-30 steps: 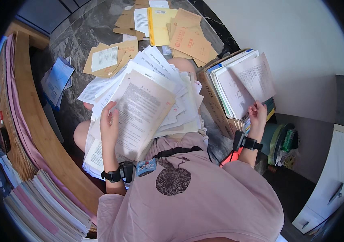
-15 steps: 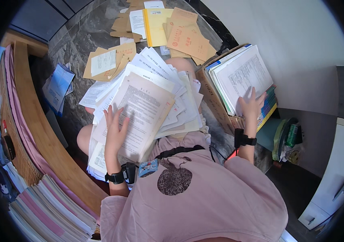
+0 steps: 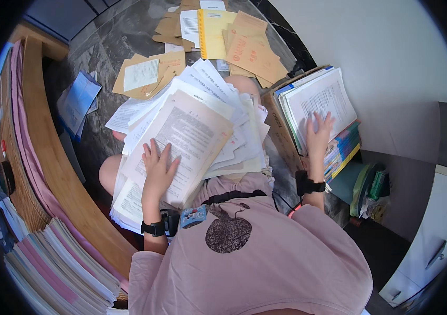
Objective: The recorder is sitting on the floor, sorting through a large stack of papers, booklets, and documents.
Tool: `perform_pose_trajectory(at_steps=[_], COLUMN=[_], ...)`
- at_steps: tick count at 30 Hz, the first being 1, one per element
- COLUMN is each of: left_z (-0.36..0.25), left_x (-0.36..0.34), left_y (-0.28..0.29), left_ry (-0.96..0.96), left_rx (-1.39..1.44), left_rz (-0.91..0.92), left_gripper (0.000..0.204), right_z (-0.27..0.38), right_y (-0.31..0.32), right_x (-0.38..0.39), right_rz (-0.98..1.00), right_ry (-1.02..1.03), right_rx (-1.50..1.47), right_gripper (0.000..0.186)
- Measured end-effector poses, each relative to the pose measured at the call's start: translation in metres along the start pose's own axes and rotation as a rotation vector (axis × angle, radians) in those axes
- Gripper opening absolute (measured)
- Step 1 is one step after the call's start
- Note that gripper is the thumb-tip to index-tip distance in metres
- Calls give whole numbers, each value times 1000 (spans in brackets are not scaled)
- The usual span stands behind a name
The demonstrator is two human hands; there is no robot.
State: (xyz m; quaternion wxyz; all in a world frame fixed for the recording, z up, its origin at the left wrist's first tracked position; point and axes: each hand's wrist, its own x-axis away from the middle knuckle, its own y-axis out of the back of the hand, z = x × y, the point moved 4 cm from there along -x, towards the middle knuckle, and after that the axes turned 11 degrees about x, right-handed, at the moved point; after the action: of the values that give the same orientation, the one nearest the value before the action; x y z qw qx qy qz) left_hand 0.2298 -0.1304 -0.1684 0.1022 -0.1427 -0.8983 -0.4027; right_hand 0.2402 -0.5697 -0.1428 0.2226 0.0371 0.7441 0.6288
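A fanned heap of printed papers (image 3: 192,118) covers my lap. My left hand (image 3: 158,168) lies on the top sheet at its lower left, fingers spread and open. On the right, my right hand (image 3: 318,136) rests open over a stack of white sheets (image 3: 328,100) in a cardboard box (image 3: 281,126), its fingertips on the top page. Coloured booklets (image 3: 341,149) show at the box's lower right. Both wrists wear black strapped devices.
Kraft envelopes (image 3: 249,52), a yellow spiral notebook (image 3: 215,37) and more envelopes (image 3: 134,89) lie ahead on the marble floor. Blue folders (image 3: 79,102) lie left. A wooden frame (image 3: 55,142) with stacked notebooks (image 3: 61,262) runs along my left, a white cabinet (image 3: 420,236) stands right.
The lifted sheet on the box's stack now lies flat. My right hand has released it, opened and moved left. My left hand has spread its fingers and shifted right across the top sheet.
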Motion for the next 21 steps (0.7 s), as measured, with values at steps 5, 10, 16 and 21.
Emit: perform_pose_trajectory(at_steps=[5, 10, 16, 21], left_z=[3, 3, 6, 9], left_x=[1, 2, 4, 4], left_y=[-3, -2, -3, -4], left_ry=[-19, -21, -53, -72], left_rx=[-5, 4, 18, 9], left_rz=[-27, -50, -95, -123], left_gripper=[47, 47, 46, 44], right_z=[79, 112, 121, 127], right_y=[28, -2, 0, 37], right_x=[-5, 0, 1, -4], right_rz=[93, 118, 507, 417], right_ry=[-148, 93, -81, -98], right_rx=[-849, -870, -982, -1015], right_gripper=[21, 21, 24, 25])
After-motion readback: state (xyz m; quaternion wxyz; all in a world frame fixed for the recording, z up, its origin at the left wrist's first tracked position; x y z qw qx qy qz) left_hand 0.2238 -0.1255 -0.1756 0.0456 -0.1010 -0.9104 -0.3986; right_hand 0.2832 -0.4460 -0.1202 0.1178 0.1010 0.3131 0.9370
